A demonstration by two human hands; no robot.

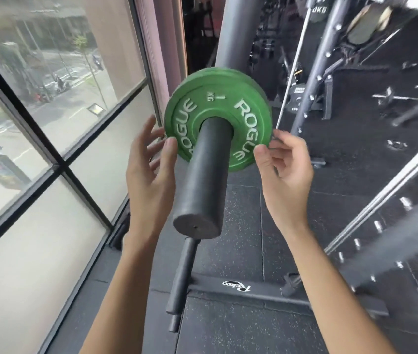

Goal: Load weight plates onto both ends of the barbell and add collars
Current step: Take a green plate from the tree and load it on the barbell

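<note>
The green round weight plate (218, 98), marked ROGUE and 1 KG, sat on the black barbell sleeve (202, 180), far from its free end. The right hand (287, 169) pinched the plate's lower right rim between thumb and curled fingers (276, 136). The left hand (146, 169) was spread loosely, with only its thumb (170, 148) touching the lower left rim. A large window (49, 98) stood to the left, with black rubber floor (241, 226) below.
</note>
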